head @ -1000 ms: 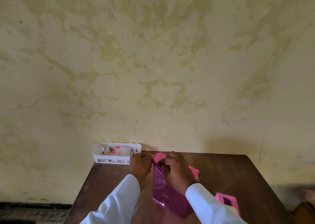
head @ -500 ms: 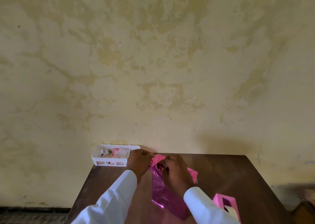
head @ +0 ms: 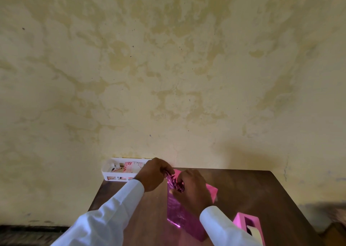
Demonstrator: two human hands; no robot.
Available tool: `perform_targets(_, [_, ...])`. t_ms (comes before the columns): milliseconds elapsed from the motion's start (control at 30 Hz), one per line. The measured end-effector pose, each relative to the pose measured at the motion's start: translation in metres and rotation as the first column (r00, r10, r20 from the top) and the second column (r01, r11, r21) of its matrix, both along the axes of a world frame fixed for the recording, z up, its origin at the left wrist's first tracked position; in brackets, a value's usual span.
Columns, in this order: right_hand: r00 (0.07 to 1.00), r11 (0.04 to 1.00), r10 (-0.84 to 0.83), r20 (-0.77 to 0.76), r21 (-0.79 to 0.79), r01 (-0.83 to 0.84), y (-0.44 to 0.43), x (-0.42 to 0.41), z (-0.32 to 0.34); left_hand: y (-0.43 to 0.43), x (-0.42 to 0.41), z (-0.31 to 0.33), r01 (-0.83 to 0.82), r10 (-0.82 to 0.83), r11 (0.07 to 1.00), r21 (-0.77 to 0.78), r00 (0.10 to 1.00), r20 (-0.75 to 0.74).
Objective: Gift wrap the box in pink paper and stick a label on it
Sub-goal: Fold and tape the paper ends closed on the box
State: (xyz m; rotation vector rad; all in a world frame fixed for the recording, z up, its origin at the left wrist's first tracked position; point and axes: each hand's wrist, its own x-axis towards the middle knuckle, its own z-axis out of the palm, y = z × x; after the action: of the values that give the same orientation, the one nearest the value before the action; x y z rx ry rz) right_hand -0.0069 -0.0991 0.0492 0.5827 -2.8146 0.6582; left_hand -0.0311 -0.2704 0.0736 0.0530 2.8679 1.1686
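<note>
A box wrapped in shiny pink paper [head: 177, 214] lies lengthwise on the brown table [head: 252, 195]. At its far end the paper is bunched into folds. My left hand [head: 154, 173] pinches the far left flap of that paper. My right hand [head: 192, 188] lies over the far end, fingers curled on the crumpled paper. A loose pink corner [head: 212, 190] sticks out to the right of my right hand. The box itself is hidden under the paper.
A white slotted basket [head: 112, 172] with patterned paper pieces stands at the table's far left corner by the wall. A pink tape dispenser [head: 249, 227] sits near the front right, beside my right sleeve. A stained yellow wall rises just behind the table.
My left hand has slid a little to the right, closing on the far flap. My right hand has stayed on the paper's far end. The camera has tilted slightly.
</note>
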Motion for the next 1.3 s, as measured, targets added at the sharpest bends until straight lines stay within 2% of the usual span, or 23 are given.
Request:
perform_targets(333, [0.996,0.996,-0.089,-0.032,-0.026,0.088,-0.018,-0.001,-0.001,0.012,0.003,-0.008,-0.068,0.068,0.998,0.006,0.985,-0.16])
perform_targets(533, [0.981,0.987,-0.163,-0.108,-0.024,0.161,-0.018,-0.001,-0.01,0.019,0.014,-0.028,-0.17,0.165,0.985,0.015,0.926,-0.339])
perform_targets(667, [0.988,0.992,-0.124,-0.094,-0.029,0.122,-0.016,-0.001,-0.015,0.014,0.014,-0.044,-0.199,0.174,0.98,-0.011,0.878,-0.446])
perform_targets(700, [0.989,0.994,-0.11,-0.101,-0.019,0.109,-0.016,-0.001,-0.016,0.012,0.014,-0.046,-0.19,0.139,0.98,-0.055,0.858,-0.495])
perform_targets(800, [0.987,0.993,-0.114,-0.111,-0.008,0.114,-0.017,-0.001,-0.017,0.007,0.012,-0.048,-0.111,-0.153,0.933,-0.342,0.737,-0.658])
perform_targets(900, [0.981,0.991,-0.137,-0.139,-0.008,0.137,-0.019,-0.002,-0.018,0.003,0.008,-0.043,-0.133,-0.325,0.851,-0.508,0.627,-0.708])
perform_targets(1000, [0.965,0.986,-0.156,-0.21,0.023,0.165,-0.019,-0.001,-0.02,0.003,0.006,-0.042,-0.143,-0.408,0.794,-0.591,0.594,-0.693])
perform_targets(1067, [0.958,0.987,-0.151,-0.242,0.023,0.162,-0.019,0.002,-0.022,0.004,0.007,-0.043,-0.127,-0.399,0.798,-0.59,0.622,-0.673])
perform_targets(1167, [0.952,0.991,-0.114,-0.285,0.041,0.131,-0.02,0.007,-0.021,0.007,0.011,-0.045,-0.087,-0.271,0.867,-0.491,0.744,-0.611])
perform_targets(1233, [0.948,0.99,-0.086,-0.307,0.083,0.117,-0.018,0.004,-0.021,0.012,0.017,-0.048,-0.105,-0.082,0.944,-0.312,0.844,-0.53])
perform_targets(1300, [0.95,0.988,-0.079,-0.303,0.099,0.114,-0.016,0.001,-0.022,0.017,0.029,-0.05,-0.222,0.158,0.969,-0.11,0.897,-0.414])
